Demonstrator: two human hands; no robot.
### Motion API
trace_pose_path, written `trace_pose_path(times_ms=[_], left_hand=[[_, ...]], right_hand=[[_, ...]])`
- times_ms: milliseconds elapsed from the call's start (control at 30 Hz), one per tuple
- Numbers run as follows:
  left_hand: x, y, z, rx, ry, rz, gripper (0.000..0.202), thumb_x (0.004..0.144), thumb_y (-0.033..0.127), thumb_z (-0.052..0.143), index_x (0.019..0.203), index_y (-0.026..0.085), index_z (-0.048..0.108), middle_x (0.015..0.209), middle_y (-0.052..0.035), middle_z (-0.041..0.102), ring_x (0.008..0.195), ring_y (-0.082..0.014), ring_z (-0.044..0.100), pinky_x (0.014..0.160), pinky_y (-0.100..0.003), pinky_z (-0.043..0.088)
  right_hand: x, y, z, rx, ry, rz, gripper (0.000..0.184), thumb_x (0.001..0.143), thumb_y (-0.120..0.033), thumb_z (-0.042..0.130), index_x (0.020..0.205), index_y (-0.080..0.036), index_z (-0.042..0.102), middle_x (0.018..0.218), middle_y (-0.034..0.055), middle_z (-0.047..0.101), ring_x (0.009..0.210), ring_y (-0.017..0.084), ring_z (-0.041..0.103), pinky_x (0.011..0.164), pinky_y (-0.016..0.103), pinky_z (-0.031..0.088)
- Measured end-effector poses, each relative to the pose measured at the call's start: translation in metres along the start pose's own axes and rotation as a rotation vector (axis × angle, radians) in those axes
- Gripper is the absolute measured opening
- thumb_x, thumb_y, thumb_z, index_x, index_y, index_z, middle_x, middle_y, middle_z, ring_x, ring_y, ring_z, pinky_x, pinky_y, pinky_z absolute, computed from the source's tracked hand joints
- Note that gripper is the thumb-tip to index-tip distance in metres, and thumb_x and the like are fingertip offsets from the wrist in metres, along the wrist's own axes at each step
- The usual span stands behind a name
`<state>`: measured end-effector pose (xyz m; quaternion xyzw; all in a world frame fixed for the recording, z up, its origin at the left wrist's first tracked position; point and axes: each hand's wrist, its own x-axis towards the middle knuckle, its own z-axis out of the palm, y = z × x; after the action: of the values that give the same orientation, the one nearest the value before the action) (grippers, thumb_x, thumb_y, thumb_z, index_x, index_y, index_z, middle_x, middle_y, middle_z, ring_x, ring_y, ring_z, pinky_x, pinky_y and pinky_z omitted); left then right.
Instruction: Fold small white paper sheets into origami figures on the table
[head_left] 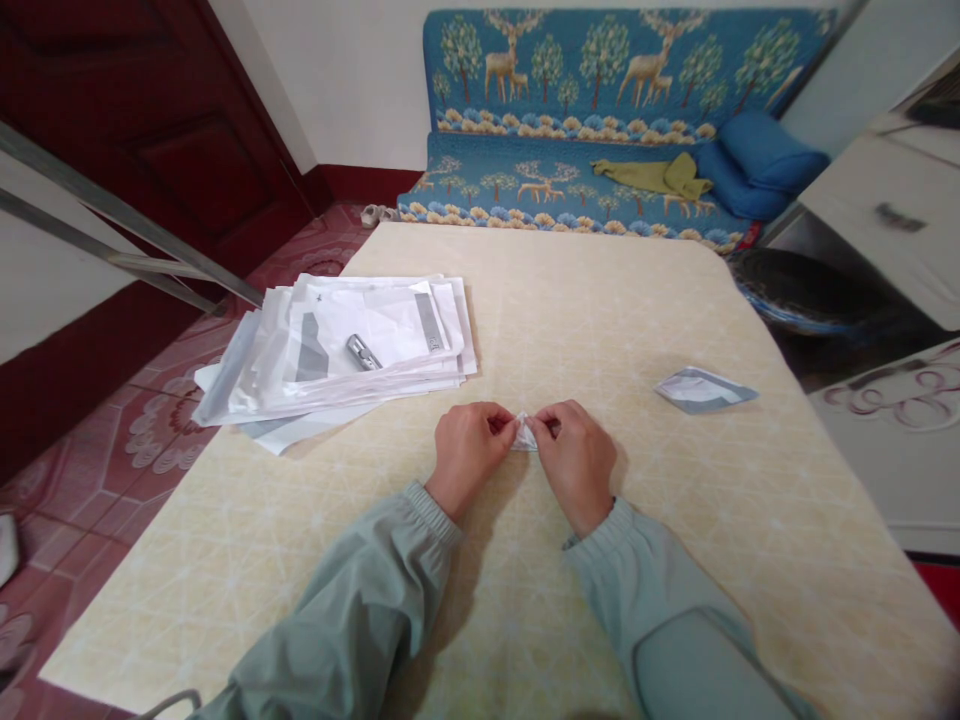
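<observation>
- small folded paper [525, 434] pinched between both hands, over the near half of the cream patterned tabletop [600, 320]; contact with the top not clear
- left hand [466, 448] closed inward, thumb and fingers gripping the paper's left side, apparently to steady that side
- right hand [576, 465] closed in the same way on the paper's right side, knuckles just beside the left hand, the two grips apparently holding the small piece firm from both sides
- long axis of the paper hard to judge behind the fingers; visible part slanting from far left to near right, ends hidden
- forearms in pale green sleeves [352, 600] angled inward from wide elbows, a pose that brings both sets of fingers together over so small a piece
- second folded paper [703, 390] lying flat to the right, well apart from the hands, long axis running roughly left to right, a point at each end; apparently set aside there
- loose stack of papers and plastic sleeves [337, 345] left of the hands, edges uneven, apparently kept within reach
- small metal piece [363, 352] on top of the stack
- beyond the table, blue deer-patterned sofa [570, 180] with blue cushion [757, 165] and green cloth [652, 177]; dark red door [142, 130] at far left
</observation>
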<state>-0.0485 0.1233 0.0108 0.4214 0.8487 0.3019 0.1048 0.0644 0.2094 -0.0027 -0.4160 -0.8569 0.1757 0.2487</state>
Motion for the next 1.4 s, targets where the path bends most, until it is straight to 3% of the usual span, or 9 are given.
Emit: trace_pose_path(times_ms=[200, 400, 767, 900, 1033, 1100, 1300, 1400], left_hand=[[-0.001, 0.002, 0.002, 0.001, 0.019, -0.011, 0.011, 0.077, 0.034, 0.064, 0.078, 0.024, 0.070, 0.073, -0.0003, 0.070, 0.065, -0.0169, 0.062, 0.054, -0.026, 0.035], [-0.005, 0.000, 0.006, -0.022, 0.054, 0.088, 0.014, 0.081, 0.026, 0.061, 0.091, 0.027, 0.071, 0.088, 0.0000, 0.064, 0.081, -0.0154, 0.060, 0.064, -0.025, 0.040], [-0.007, -0.007, 0.007, 0.055, 0.034, 0.205, 0.017, 0.087, 0.034, 0.058, 0.092, 0.031, 0.074, 0.088, -0.0007, 0.062, 0.087, -0.0169, 0.053, 0.068, -0.027, 0.040], [-0.006, -0.008, 0.007, 0.076, 0.036, 0.235, 0.018, 0.087, 0.036, 0.057, 0.091, 0.031, 0.074, 0.089, -0.0009, 0.061, 0.086, -0.0170, 0.052, 0.066, -0.028, 0.038], [-0.005, -0.010, 0.008, 0.042, 0.030, 0.244, 0.021, 0.088, 0.037, 0.055, 0.091, 0.029, 0.074, 0.088, -0.0014, 0.061, 0.085, -0.0168, 0.052, 0.067, -0.027, 0.039], [-0.005, -0.011, 0.008, 0.033, 0.037, 0.242, 0.020, 0.088, 0.037, 0.055, 0.092, 0.030, 0.074, 0.088, -0.0015, 0.061, 0.085, -0.0168, 0.053, 0.068, -0.027, 0.039], [-0.006, -0.011, 0.010, 0.040, 0.051, 0.238, 0.020, 0.088, 0.038, 0.056, 0.091, 0.030, 0.074, 0.088, -0.0013, 0.060, 0.085, -0.0167, 0.052, 0.068, -0.027, 0.039], [-0.006, -0.010, 0.010, 0.050, 0.055, 0.239, 0.020, 0.087, 0.038, 0.056, 0.092, 0.030, 0.074, 0.088, -0.0011, 0.060, 0.085, -0.0166, 0.052, 0.069, -0.027, 0.040]], right_hand=[[0.004, -0.002, -0.001, -0.052, -0.018, -0.009, 0.015, 0.081, -0.031, 0.060, 0.070, -0.021, 0.064, 0.078, 0.0020, 0.065, 0.066, 0.016, 0.056, 0.052, 0.028, 0.026], [0.008, -0.005, -0.003, -0.131, -0.076, 0.020, 0.014, 0.080, -0.030, 0.061, 0.070, -0.021, 0.064, 0.077, 0.0010, 0.065, 0.066, 0.015, 0.055, 0.053, 0.027, 0.025], [0.006, -0.005, -0.003, -0.141, -0.073, 0.010, 0.014, 0.082, -0.030, 0.059, 0.072, -0.020, 0.063, 0.081, 0.0026, 0.066, 0.068, 0.016, 0.056, 0.054, 0.027, 0.026], [0.006, 0.006, -0.006, 0.072, -0.104, 0.063, 0.013, 0.082, -0.033, 0.057, 0.079, -0.021, 0.063, 0.077, 0.0016, 0.067, 0.069, 0.016, 0.059, 0.056, 0.026, 0.034], [0.011, 0.025, -0.012, 0.520, -0.259, 0.153, 0.024, 0.074, -0.033, 0.063, 0.093, -0.018, 0.062, 0.075, 0.0019, 0.066, 0.067, 0.015, 0.061, 0.060, 0.026, 0.044], [0.014, 0.031, -0.016, 0.627, -0.320, 0.154, 0.029, 0.070, -0.031, 0.065, 0.094, -0.016, 0.062, 0.075, 0.0021, 0.065, 0.066, 0.014, 0.060, 0.062, 0.026, 0.045], [0.016, 0.035, -0.024, 0.634, -0.434, 0.125, 0.033, 0.070, -0.031, 0.066, 0.099, -0.016, 0.062, 0.072, 0.0009, 0.067, 0.062, 0.012, 0.058, 0.059, 0.025, 0.043], [0.015, 0.033, -0.023, 0.518, -0.408, 0.108, 0.031, 0.071, -0.029, 0.066, 0.099, -0.018, 0.063, 0.070, 0.0001, 0.068, 0.061, 0.012, 0.058, 0.057, 0.024, 0.042]])
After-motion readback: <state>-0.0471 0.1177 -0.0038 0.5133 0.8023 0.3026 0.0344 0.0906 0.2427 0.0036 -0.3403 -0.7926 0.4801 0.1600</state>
